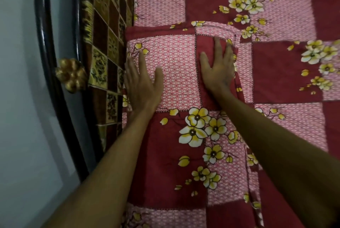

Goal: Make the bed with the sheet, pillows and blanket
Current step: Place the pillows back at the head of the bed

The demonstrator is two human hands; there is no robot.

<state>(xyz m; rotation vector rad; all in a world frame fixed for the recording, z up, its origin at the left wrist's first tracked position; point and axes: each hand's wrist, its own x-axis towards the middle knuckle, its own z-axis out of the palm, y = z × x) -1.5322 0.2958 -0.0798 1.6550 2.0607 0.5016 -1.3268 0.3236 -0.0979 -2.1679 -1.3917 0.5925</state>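
Maroon-and-pink pillow [176, 117] lies under both flat hands [143, 84] [219, 67].

Single head view; looks steeply down along both forearms, close over the pillow [176, 80]; headboard [103, 43] lies left of the fingers [141, 58].

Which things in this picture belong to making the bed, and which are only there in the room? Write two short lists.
Part of the job:
- left hand, laid flat on the pillow
- right hand, laid flat on the pillow
- pillow in its patchwork floral cover
- matching sheet spread over the bed

Only there:
- dark curved headboard
- gold flower ornament
- brown and yellow patterned panel
- pale wall
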